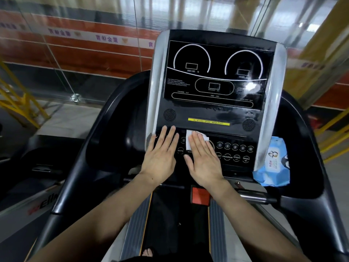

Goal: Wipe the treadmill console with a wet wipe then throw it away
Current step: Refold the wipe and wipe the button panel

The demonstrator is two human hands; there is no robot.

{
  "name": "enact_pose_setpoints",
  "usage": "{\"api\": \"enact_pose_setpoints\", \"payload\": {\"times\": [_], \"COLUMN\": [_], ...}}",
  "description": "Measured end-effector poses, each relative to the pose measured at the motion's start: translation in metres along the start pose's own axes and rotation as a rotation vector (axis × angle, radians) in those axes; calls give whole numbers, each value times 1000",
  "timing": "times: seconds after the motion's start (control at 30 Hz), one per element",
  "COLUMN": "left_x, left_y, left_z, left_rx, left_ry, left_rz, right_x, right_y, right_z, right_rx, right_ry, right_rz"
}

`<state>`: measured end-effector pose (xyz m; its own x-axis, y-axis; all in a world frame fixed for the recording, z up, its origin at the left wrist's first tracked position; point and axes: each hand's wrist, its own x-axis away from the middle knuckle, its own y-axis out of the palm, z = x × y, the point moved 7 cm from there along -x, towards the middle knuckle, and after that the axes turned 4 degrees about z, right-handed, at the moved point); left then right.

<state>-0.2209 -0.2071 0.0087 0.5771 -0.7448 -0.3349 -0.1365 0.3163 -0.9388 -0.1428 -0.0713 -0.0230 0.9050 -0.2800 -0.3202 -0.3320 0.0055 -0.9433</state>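
Now we are in the wiping step; our right hand lies flat, fingers straight, pressing the wipe against the button row of the console; nothing is pinched or curled round, so the wipe is held only by pressure under the fingertips. Our left hand rests flat and bare just beside it, fingers straight on the console's lower left, touching no wipe.

Relative to the pressing fingers, the wipe shows beyond and to the left of the fingertips, a white folded patch; the rest is hidden under the hand. Its visible long edge runs up the panel, roughly along the fingers; its full shape we cannot tell.

To the right of the hand, the number and speed buttons look unwiped, we judge, and the dark screen above shows smears; so the next move calls for sliding the flat hand sideways and upward with steady pressure, keeping the wipe from bunching or slipping out; throwing it away comes later. A blue wipe pack sits well to the right, at the console's edge.
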Motion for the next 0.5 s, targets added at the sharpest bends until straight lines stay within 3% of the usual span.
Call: {"api": "enact_pose_setpoints", "payload": {"times": [0.5], "left_x": [-51], "left_y": [20], "left_z": [135], "left_rx": [-84], "left_ry": [86], "left_rz": [-83], "right_x": [63], "right_y": [-32], "right_z": [161], "right_rx": [26], "right_ry": [159], "right_rz": [31]}}
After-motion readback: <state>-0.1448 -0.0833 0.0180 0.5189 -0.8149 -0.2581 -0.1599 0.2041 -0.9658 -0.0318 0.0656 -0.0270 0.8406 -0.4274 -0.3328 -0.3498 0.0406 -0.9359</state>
